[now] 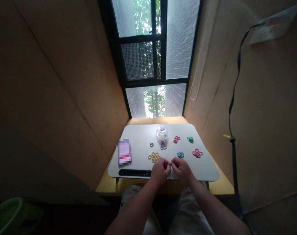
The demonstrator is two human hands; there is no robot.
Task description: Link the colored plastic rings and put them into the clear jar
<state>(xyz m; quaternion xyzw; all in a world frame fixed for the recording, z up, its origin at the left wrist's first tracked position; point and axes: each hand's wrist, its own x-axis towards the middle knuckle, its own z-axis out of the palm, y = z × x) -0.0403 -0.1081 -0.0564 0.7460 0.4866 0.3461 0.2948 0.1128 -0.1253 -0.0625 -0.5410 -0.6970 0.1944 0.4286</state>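
My left hand (160, 170) and my right hand (182, 169) meet low over the white table (138, 133), close to its front edge. The fingers of both are pinched together around something tiny that I cannot make out. Beside my left hand lie several yellow hair ties (155, 157). Just beyond my right hand is a blue bunch of them (180, 154). Farther back are purple ties (163, 145), a single dark ring (151, 145), red ties (176, 139), a green bunch (190, 139) and a pink bunch (197, 153).
Behind the purple ties stands a clear plastic jar (162, 133). A blurred pink-purple package (124, 151) lies at the left. Along the front runs a black slot (134, 172). A black cable (233, 91) hangs at the right wall, and a green bin (8, 215) stands lower left.
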